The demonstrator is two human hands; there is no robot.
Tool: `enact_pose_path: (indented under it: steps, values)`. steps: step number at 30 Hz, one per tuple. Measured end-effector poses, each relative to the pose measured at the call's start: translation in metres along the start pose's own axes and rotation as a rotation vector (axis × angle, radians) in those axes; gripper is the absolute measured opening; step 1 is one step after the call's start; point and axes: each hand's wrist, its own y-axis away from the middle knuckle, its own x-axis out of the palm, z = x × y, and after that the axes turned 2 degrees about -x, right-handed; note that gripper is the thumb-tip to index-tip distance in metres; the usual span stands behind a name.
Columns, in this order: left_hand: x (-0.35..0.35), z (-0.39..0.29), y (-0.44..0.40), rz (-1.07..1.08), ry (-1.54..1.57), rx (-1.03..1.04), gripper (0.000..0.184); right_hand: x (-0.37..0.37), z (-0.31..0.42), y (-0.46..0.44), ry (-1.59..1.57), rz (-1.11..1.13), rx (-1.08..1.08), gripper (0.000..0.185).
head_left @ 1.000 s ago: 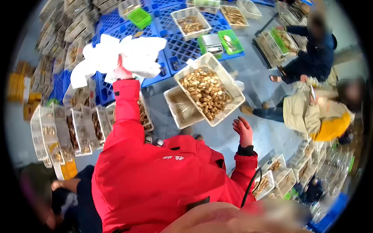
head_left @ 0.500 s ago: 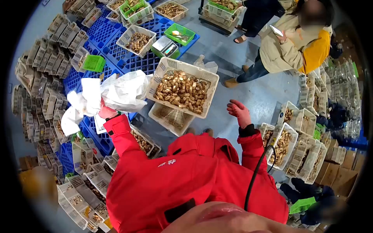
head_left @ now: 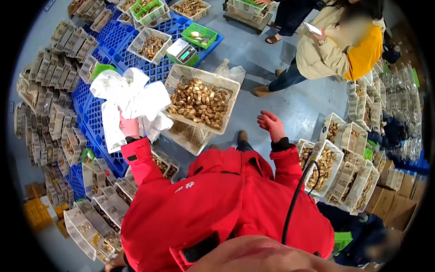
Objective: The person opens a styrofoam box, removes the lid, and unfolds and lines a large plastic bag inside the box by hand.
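Note:
My left hand (head_left: 129, 125) is closed on a bunched white cloth or plastic sheet (head_left: 136, 96), which hangs over the edge of the blue pallets. My right hand (head_left: 271, 125) is held out over the floor with fingers apart and nothing in it. Between the hands, nearer the left one, a white crate (head_left: 232, 93) full of brown mushroom-like pieces (head_left: 199, 102) rests tilted on another white crate (head_left: 188, 136). Neither hand touches these crates.
Blue pallets (head_left: 122, 54) carry a scale (head_left: 182, 52), a green basket (head_left: 199, 34) and a filled crate (head_left: 152, 45). Crates line the left and right sides. A person in a beige and yellow jacket (head_left: 324, 54) holds a phone at the upper right; another person's legs (head_left: 292, 18) are beside them.
The white sheet has moved with my left hand and is bunched differently, closer to the filled crate. My right hand has shifted slightly left, still spread. The camera view has also turned.

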Motion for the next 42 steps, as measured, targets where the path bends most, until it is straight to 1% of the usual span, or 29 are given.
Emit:
enact_pose_path:
  steps: [1, 2, 3, 4, 7, 8, 9, 11, 13, 15, 16, 18, 19, 21, 23, 24, 25, 27, 28, 29, 31, 32, 34, 35, 37, 38, 39, 41, 42]
  values:
    - [0.01, 0.001, 0.011, 0.009, -0.105, 0.008, 0.038, -0.008, 0.001, -0.007, 0.01, 0.006, 0.021, 0.031]
    - [0.023, 0.013, 0.024, -0.012, -0.285, 0.078, 0.039, -0.015, 0.004, -0.016, 0.019, 0.018, 0.04, 0.031]
    - [0.023, 0.009, 0.035, -0.028, -0.467, 0.152, 0.041, -0.022, 0.009, -0.022, 0.025, 0.027, 0.06, 0.032]
    - [0.026, 0.002, 0.043, -0.025, -0.281, 0.007, 0.044, -0.03, 0.015, -0.029, 0.013, 0.05, 0.065, 0.033]
    - [-0.014, -0.059, 0.052, 0.144, -0.028, -0.239, 0.049, -0.056, 0.032, -0.05, 0.019, 0.083, 0.073, 0.033]
    - [0.006, -0.032, 0.054, -0.039, -0.235, -0.213, 0.052, -0.063, 0.035, -0.055, 0.047, 0.056, 0.091, 0.032]
    - [-0.008, -0.053, 0.053, -0.011, -0.174, -0.281, 0.055, -0.071, 0.035, -0.063, 0.041, 0.073, 0.092, 0.032]
    - [-0.027, -0.093, 0.059, -0.055, -0.096, -0.378, 0.057, -0.088, 0.035, -0.075, 0.041, 0.111, 0.106, 0.031]
    - [-0.02, -0.086, 0.06, -0.081, -0.068, -0.307, 0.058, -0.096, 0.038, -0.081, 0.092, 0.141, 0.121, 0.034]
    - [-0.016, -0.099, 0.059, -0.165, -0.2, -0.281, 0.063, -0.104, 0.041, -0.086, 0.077, 0.151, 0.125, 0.035]
    - [-0.012, -0.108, 0.059, -0.068, -0.154, -0.278, 0.064, -0.107, 0.042, -0.087, 0.057, 0.168, 0.137, 0.035]
    - [-0.003, -0.11, 0.053, -0.038, -0.081, -0.342, 0.059, -0.111, 0.036, -0.092, 0.037, 0.157, 0.15, 0.036]
    - [0.01, -0.109, 0.049, -0.1, -0.069, -0.267, 0.058, -0.115, 0.034, -0.096, 0.033, 0.139, 0.149, 0.036]
    - [0.029, -0.116, 0.029, -0.016, -0.016, -0.284, 0.057, -0.116, 0.04, -0.094, 0.06, 0.121, 0.119, 0.034]
    - [0.038, -0.14, 0.01, 0.09, 0.03, -0.196, 0.055, -0.119, 0.046, -0.099, 0.047, 0.096, 0.132, 0.034]
    - [0.049, -0.143, 0.002, 0.1, -0.073, -0.145, 0.051, -0.12, 0.049, -0.102, 0.04, 0.08, 0.133, 0.035]
    - [0.062, -0.148, -0.005, 0.075, 0.053, -0.162, 0.048, -0.123, 0.053, -0.104, 0.036, 0.065, 0.135, 0.035]
    - [0.073, -0.174, -0.025, 0.149, 0.038, -0.159, 0.047, -0.13, 0.061, -0.108, 0.031, 0.04, 0.109, 0.037]
    - [0.11, -0.154, -0.037, 0.161, 0.003, -0.172, 0.048, -0.133, 0.065, -0.113, 0.052, 0.003, 0.124, 0.037]
    - [0.106, -0.175, -0.05, 0.286, 0.067, -0.213, 0.051, -0.134, 0.07, -0.118, 0.065, -0.039, 0.126, 0.038]
    - [0.139, -0.187, -0.074, 0.399, 0.07, -0.324, 0.053, -0.138, 0.08, -0.123, 0.057, -0.045, 0.102, 0.038]
    - [0.154, -0.191, -0.091, 0.546, 0.212, -0.355, 0.062, -0.139, 0.084, -0.127, 0.054, -0.041, 0.096, 0.039]
    - [0.23, -0.158, -0.083, 0.411, 0.114, -0.286, 0.069, -0.14, 0.09, -0.129, 0.061, -0.085, 0.076, 0.039]
    - [0.255, -0.148, -0.084, 0.336, 0.066, -0.253, 0.072, -0.138, 0.093, -0.13, 0.064, -0.102, 0.065, 0.039]
    - [0.249, -0.163, -0.088, 0.449, 0.089, -0.285, 0.082, -0.137, 0.099, -0.129, 0.076, -0.137, 0.044, 0.039]
    - [0.25, -0.172, -0.087, 0.368, 0.039, -0.319, 0.079, -0.14, 0.1, -0.131, 0.073, -0.153, 0.044, 0.039]
    - [0.25, -0.173, -0.089, 0.288, 0.111, -0.279, 0.075, -0.143, 0.101, -0.133, 0.07, -0.167, 0.047, 0.04]
    - [0.239, -0.185, -0.088, 0.209, 0.194, -0.279, 0.07, -0.147, 0.104, -0.135, 0.082, -0.202, 0.058, 0.039]
    - [0.24, -0.188, -0.086, 0.127, 0.157, -0.249, 0.066, -0.147, 0.105, -0.136, 0.092, -0.221, 0.067, 0.038]
